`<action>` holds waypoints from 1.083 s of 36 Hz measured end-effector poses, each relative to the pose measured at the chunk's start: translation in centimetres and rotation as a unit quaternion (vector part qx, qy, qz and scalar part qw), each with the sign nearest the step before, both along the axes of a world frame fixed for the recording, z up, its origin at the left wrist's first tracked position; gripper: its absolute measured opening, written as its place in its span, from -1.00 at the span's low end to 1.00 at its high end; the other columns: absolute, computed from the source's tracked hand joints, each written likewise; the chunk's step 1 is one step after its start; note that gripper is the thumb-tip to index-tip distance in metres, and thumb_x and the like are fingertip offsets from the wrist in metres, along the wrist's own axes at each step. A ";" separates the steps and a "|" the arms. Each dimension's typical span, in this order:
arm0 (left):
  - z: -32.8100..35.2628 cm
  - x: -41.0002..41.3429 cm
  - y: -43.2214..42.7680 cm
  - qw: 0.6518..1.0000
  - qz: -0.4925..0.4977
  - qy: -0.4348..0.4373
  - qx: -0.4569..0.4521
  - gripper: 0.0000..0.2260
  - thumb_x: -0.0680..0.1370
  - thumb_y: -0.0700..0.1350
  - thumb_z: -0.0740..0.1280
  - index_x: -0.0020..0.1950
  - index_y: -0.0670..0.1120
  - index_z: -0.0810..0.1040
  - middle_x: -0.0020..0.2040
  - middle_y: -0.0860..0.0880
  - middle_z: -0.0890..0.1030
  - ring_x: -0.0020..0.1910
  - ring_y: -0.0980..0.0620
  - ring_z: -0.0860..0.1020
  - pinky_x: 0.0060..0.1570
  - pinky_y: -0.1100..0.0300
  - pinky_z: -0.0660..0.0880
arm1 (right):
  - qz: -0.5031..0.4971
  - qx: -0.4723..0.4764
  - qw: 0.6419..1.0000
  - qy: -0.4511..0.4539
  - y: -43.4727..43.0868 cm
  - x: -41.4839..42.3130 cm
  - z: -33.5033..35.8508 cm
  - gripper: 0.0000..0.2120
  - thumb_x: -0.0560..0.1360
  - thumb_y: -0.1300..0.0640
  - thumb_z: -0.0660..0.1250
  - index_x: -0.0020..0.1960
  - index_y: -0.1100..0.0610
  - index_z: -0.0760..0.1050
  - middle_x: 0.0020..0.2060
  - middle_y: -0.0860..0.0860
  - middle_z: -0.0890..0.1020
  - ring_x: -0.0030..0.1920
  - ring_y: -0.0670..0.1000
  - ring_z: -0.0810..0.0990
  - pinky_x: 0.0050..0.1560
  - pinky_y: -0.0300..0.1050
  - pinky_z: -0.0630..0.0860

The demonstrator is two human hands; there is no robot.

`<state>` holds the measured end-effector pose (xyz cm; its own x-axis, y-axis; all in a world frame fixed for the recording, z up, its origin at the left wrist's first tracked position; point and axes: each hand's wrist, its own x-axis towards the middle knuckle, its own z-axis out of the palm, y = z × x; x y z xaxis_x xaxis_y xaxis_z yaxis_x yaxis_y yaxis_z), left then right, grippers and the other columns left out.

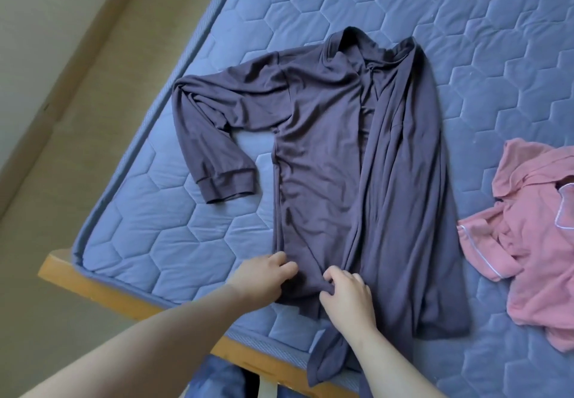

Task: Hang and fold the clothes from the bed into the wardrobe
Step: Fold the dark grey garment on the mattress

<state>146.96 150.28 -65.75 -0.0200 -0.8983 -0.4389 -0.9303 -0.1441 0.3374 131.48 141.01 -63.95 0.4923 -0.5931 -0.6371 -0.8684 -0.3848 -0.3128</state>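
A dark purple-grey long-sleeved garment (338, 161) lies spread on the blue quilted mattress (161, 236), collar at the far end and one sleeve bent out to the left. Its right half is folded in loose pleats over the middle, and a strip hangs over the bed's near edge. My left hand (264, 273) rests on the hem at the near left, fingers curled onto the cloth. My right hand (344, 295) pinches a bunch of the hem fabric just beside it. A pink garment (534, 242) with white piping lies crumpled at the right.
The wooden bed frame (102, 286) runs along the mattress's near edge. Beige floor (62, 118) lies to the left of the bed. Blue fabric (223, 379) shows below the frame at the bottom. The wardrobe is not in view.
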 end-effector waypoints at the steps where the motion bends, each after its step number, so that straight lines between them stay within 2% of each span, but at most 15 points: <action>1: 0.3 0.6 0.8 1.000 0.004 0.000 0.008 -0.72 0.13 -0.20 0.30 -0.19 -0.05 0.39 -0.29 -0.03 0.45 -0.50 -0.05 0.47 -0.57 0.22 -0.03 | 0.005 0.002 1.000 -0.019 0.2 0.1 0.2 -0.82 0.44 0.19 0.23 0.03 0.04 0.44 -0.03 -0.06 0.55 0.09 0.05 0.43 -0.07 -0.16 0.21; 3: 0.9 1.7 2.4 0.999 0.025 0.008 0.023 -0.76 0.05 -0.14 0.30 -0.33 -0.01 0.36 -0.38 0.03 0.42 -0.61 0.02 0.39 -0.58 0.24 -0.05 | 0.011 0.034 0.998 -0.043 0.6 0.3 0.8 -0.83 0.40 0.24 0.24 -0.06 0.02 0.42 -0.15 -0.10 0.46 0.02 0.04 0.45 -0.09 -0.17 0.21; 6: 0.9 3.5 5.0 0.996 0.057 0.067 0.009 -0.79 0.14 -0.18 0.23 -0.32 -0.02 0.25 -0.39 0.03 0.41 -0.59 0.01 0.39 -0.57 0.32 -0.10 | 0.026 0.122 0.990 -0.058 1.8 0.8 1.7 -0.80 0.39 0.26 0.22 -0.15 -0.03 0.32 -0.24 -0.11 0.35 -0.04 0.05 0.47 -0.06 -0.18 0.33; 9: 1.7 4.1 6.0 0.988 0.092 0.102 0.068 -0.84 0.28 -0.28 0.21 -0.28 -0.04 0.31 -0.28 -0.01 0.39 -0.34 -0.13 0.47 -0.50 0.37 -0.01 | 0.062 0.174 0.982 -0.037 3.0 1.4 2.2 -0.81 0.41 0.28 0.16 -0.15 -0.01 0.33 -0.25 -0.12 0.33 -0.02 0.06 0.47 -0.11 -0.17 0.31; 12: 1.7 4.0 6.0 0.968 0.082 0.069 0.228 -0.91 0.47 -0.26 0.17 -0.15 -0.08 0.36 -0.25 0.09 0.26 -0.14 -0.07 0.38 -0.30 0.16 0.30 | 0.082 0.218 0.972 -0.013 3.9 1.8 2.2 -0.78 0.42 0.25 0.18 -0.09 -0.06 0.44 -0.26 -0.17 0.34 -0.06 -0.01 0.45 -0.03 -0.17 0.38; 14: 1.5 3.9 5.5 0.957 0.105 0.041 0.268 -0.85 0.53 -0.22 0.13 -0.03 -0.14 0.49 -0.07 0.00 0.44 0.00 -0.13 0.47 -0.07 0.07 0.42 | 0.047 0.248 0.967 -0.017 4.2 1.9 1.9 -0.77 0.42 0.20 0.25 -0.08 -0.13 0.43 -0.22 -0.19 0.39 -0.05 -0.08 0.47 0.05 -0.22 0.42; 15: 1.3 3.8 5.3 0.951 0.143 0.041 0.270 -0.81 0.56 -0.19 0.11 0.01 -0.15 0.50 0.04 -0.09 0.50 0.07 -0.15 0.49 -0.04 0.07 0.44 | 0.000 0.251 0.968 -0.025 4.2 1.9 1.8 -0.78 0.42 0.19 0.28 -0.13 -0.15 0.41 -0.20 -0.18 0.41 -0.06 -0.09 0.48 0.05 -0.23 0.43; 18: 1.2 3.2 4.0 0.916 0.319 0.092 0.225 -0.89 0.57 -0.05 0.13 -0.04 -0.06 0.39 0.11 -0.11 0.54 0.08 -0.13 0.50 -0.13 0.13 0.37 | -0.170 0.181 0.967 -0.053 3.7 1.7 1.5 -0.80 0.44 0.19 0.29 -0.19 -0.11 0.37 -0.17 -0.08 0.46 -0.11 -0.04 0.50 -0.01 -0.17 0.43; 20: 0.9 2.9 3.0 0.894 0.388 0.127 0.184 -0.78 0.55 0.07 0.22 0.09 -0.02 0.35 0.11 -0.05 0.51 0.07 -0.11 0.51 -0.10 0.12 0.40 | -0.235 0.113 0.964 -0.052 3.0 1.6 1.3 -0.87 0.45 0.21 0.28 -0.09 0.01 0.39 -0.09 0.01 0.47 -0.05 0.05 0.51 0.00 -0.13 0.41; 22: 0.6 2.5 2.3 0.893 0.388 0.132 0.185 -0.67 0.53 0.10 0.28 0.17 -0.03 0.31 0.13 -0.04 0.48 0.10 -0.13 0.51 -0.05 0.09 0.42 | -0.283 0.080 0.955 -0.040 2.4 1.6 1.0 -0.81 0.46 0.23 0.28 0.07 0.11 0.42 0.05 0.09 0.46 0.08 0.15 0.50 0.07 -0.09 0.40; 25: 0.3 2.6 1.7 0.911 0.338 0.053 0.229 -0.87 0.55 -0.09 0.19 -0.03 -0.07 0.25 0.14 -0.15 0.52 0.11 -0.19 0.49 -0.13 0.08 0.38 | -0.311 0.071 0.947 -0.034 1.6 1.7 0.7 -0.65 0.47 0.22 0.28 0.25 0.15 0.38 0.20 0.15 0.42 0.16 0.20 0.47 0.12 -0.06 0.39; 28: 0.6 3.7 1.4 0.906 0.321 0.016 0.275 -0.93 0.52 -0.15 0.18 -0.04 -0.10 0.31 0.14 -0.16 0.51 0.11 -0.19 0.49 -0.16 0.09 0.36 | -0.314 0.035 0.948 -0.030 0.5 1.7 0.9 -0.68 0.49 0.20 0.26 0.24 0.12 0.40 0.17 0.13 0.44 0.11 0.20 0.49 0.01 -0.07 0.39; 31: 1.3 4.3 0.8 0.892 0.320 0.006 0.318 -0.83 0.53 -0.12 0.22 0.09 -0.12 0.38 0.19 -0.11 0.49 0.15 -0.13 0.49 -0.10 0.10 0.39 | -0.333 0.027 0.942 -0.033 -0.8 1.8 1.3 -0.70 0.49 0.20 0.25 0.22 0.12 0.41 0.14 0.12 0.44 0.08 0.20 0.49 -0.06 -0.09 0.36; 35: 2.9 3.7 -2.4 0.897 0.383 -0.013 0.222 -0.79 0.50 -0.09 0.24 -0.03 -0.08 0.20 0.14 -0.10 0.43 0.10 -0.16 0.49 -0.15 0.11 0.36 | -0.341 0.025 0.938 -0.051 -3.1 2.5 1.5 -0.69 0.50 0.20 0.24 0.25 0.12 0.40 0.13 0.11 0.45 0.09 0.17 0.49 0.02 -0.06 0.39; 39: 3.6 2.9 -7.4 0.921 0.377 0.023 0.092 -0.88 0.54 -0.11 0.16 0.01 -0.10 0.26 0.15 -0.11 0.42 0.08 -0.18 0.47 -0.07 0.04 0.39 | -0.348 0.025 0.933 -0.087 -5.9 3.4 1.3 -0.67 0.53 0.20 0.21 0.29 0.12 0.38 0.16 0.09 0.44 0.07 0.11 0.49 0.00 -0.10 0.40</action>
